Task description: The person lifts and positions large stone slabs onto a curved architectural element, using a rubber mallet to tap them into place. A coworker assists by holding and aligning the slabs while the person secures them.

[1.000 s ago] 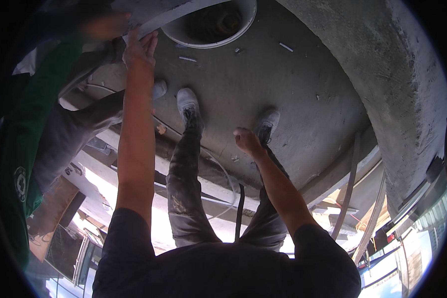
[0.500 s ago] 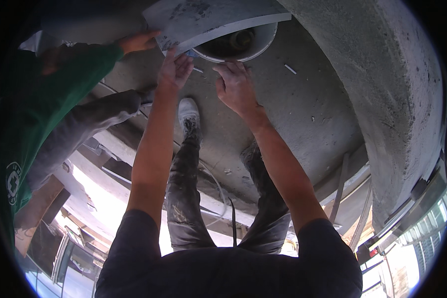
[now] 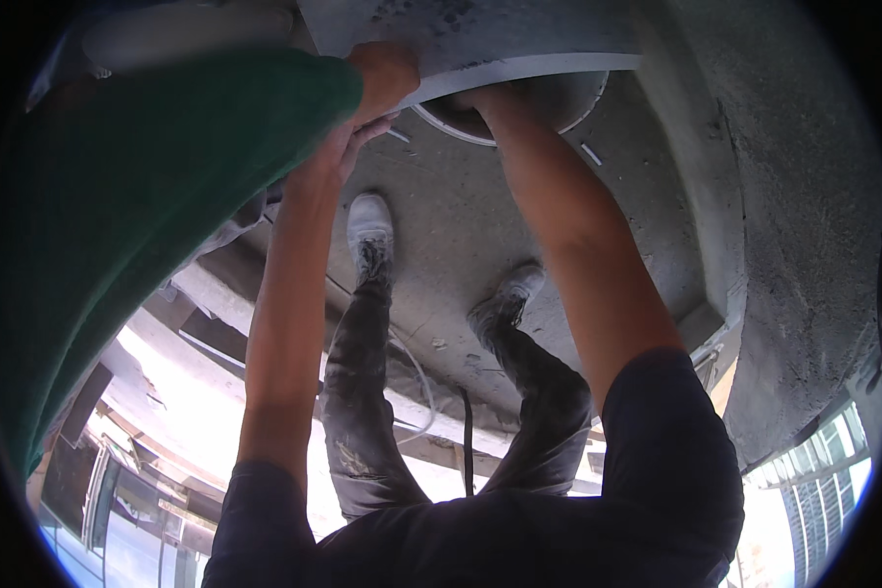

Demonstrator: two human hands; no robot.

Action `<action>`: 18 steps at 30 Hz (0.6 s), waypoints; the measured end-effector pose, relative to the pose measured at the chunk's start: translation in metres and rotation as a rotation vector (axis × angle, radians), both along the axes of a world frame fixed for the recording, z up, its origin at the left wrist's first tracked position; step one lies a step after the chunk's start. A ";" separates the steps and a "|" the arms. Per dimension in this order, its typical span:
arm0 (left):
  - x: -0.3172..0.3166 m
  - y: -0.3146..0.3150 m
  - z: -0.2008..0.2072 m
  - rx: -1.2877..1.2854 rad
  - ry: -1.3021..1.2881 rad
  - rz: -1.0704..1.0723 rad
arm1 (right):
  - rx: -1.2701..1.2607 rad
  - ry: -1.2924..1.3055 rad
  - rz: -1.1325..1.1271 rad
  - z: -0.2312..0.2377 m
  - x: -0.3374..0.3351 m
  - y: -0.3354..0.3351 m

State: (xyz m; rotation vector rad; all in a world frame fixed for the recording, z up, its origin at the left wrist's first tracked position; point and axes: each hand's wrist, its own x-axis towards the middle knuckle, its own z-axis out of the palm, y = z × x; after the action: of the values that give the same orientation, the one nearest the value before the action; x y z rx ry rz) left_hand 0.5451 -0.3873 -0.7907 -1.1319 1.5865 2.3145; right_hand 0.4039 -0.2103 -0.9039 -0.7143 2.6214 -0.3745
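Observation:
A flat grey panel (image 3: 480,29) with dark smudges spreads across the top, its pale front edge overhanging a round bucket (image 3: 458,133). My right hand (image 3: 478,97) reaches over the bucket's rim beneath that edge. Its fingers are hidden, so what they do inside is not shown. Close to the panel's left corner is my left hand (image 3: 351,140), partly covered by a co-worker's hand (image 3: 386,74). The visible fingers of my left hand are stretched out just below the edge; contact with the panel cannot be made out. The co-worker's hand rests at the panel's edge.
The co-worker's green sleeve (image 3: 196,147) fills the left side. A thick, rough grey concrete wall (image 3: 804,176) curves along the right. Small white sticks (image 3: 591,154) lie on the dusty floor (image 3: 441,216) around the bucket. A pale hose (image 3: 424,382) loops behind my legs.
My right hand has gone from the bucket's near rim into the bucket. The co-worker's arm has come forward and right, now covering part of my left hand. My right foot has come into view.

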 end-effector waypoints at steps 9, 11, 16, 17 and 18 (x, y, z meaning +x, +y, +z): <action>-0.013 0.010 0.029 0.038 0.014 -0.024 | 0.011 0.114 -0.048 -0.006 -0.008 0.023; -0.021 0.003 0.041 0.080 -0.093 -0.090 | -0.037 0.196 -0.048 0.004 -0.008 0.041; -0.028 0.003 0.068 0.107 -0.134 -0.055 | 0.104 -0.110 0.088 0.104 0.029 0.071; -0.029 0.006 0.079 0.114 -0.141 -0.056 | 0.063 -0.062 0.080 0.123 0.046 0.080; -0.029 0.007 0.086 0.116 -0.136 -0.043 | 0.019 -0.013 0.074 0.137 0.061 0.089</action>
State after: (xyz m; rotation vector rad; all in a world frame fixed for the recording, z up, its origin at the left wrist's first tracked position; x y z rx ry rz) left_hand 0.5156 -0.3805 -0.7047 -1.1885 1.3973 2.2183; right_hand 0.4653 -0.1211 -0.7668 -0.7971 2.5742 -0.3314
